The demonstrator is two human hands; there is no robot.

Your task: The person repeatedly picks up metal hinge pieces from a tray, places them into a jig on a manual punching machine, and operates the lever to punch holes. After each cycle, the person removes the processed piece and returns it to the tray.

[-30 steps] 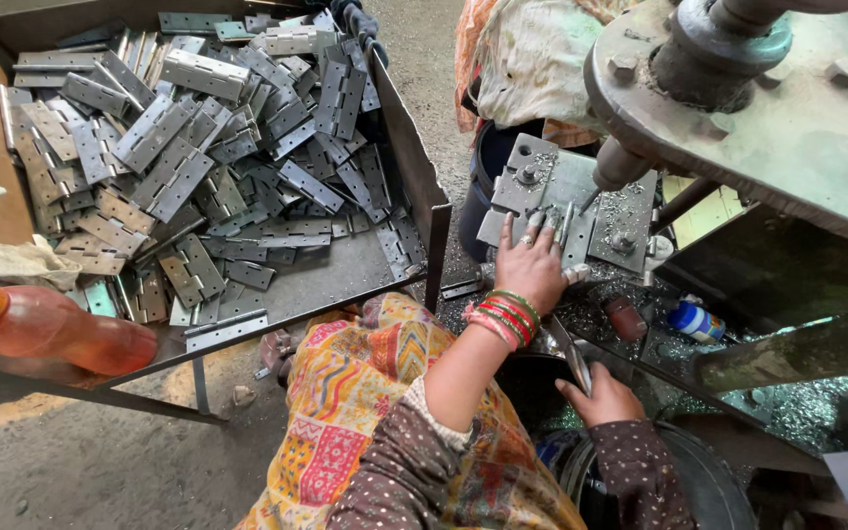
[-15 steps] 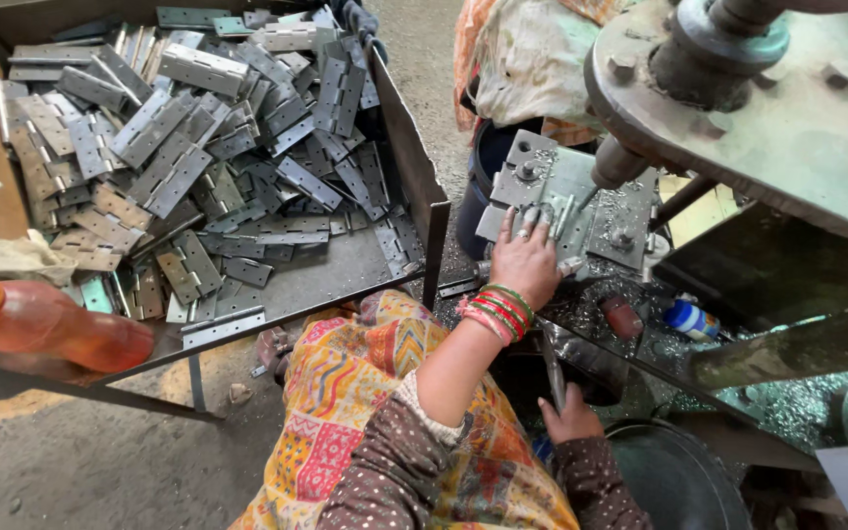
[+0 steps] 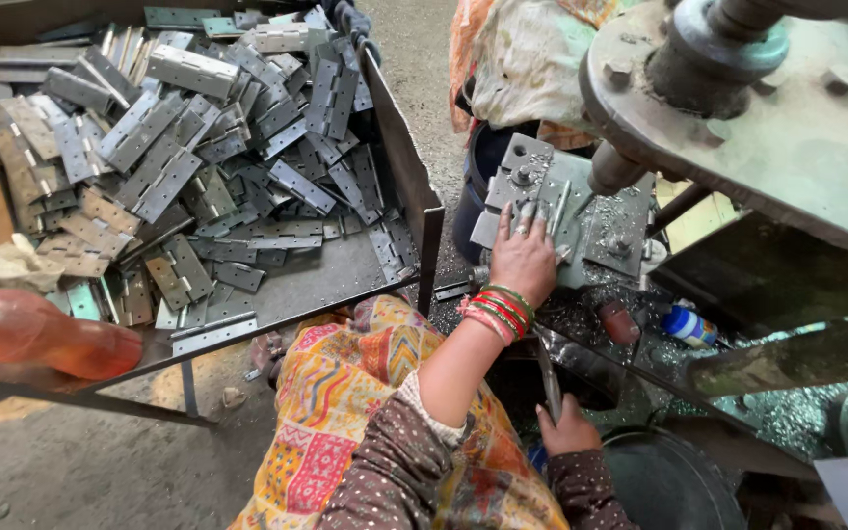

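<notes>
My left hand (image 3: 522, 257), with red and green bangles at the wrist, rests on the grey metal jig (image 3: 620, 231) under the drill press spindle (image 3: 612, 169). Its fingers press a narrow grey hinge (image 3: 558, 208) against the jig. My right hand (image 3: 566, 429) is lower down, beside my knee, gripping the bottom end of a thin metal bar (image 3: 547, 378) that stands up toward the machine table. My lap is covered in patterned orange cloth (image 3: 345, 412).
A metal tray (image 3: 399, 157) on the left holds several loose grey hinges (image 3: 198, 167). An orange bottle (image 3: 41, 339) lies at its near edge. Metal shavings (image 3: 787, 412), a small blue-capped bottle (image 3: 689, 326) and a dark bucket (image 3: 664, 486) are to the right. Another person's clothing (image 3: 522, 69) is behind the jig.
My right hand has dropped lower and slightly left with the metal bar. My left hand has stayed on the jig.
</notes>
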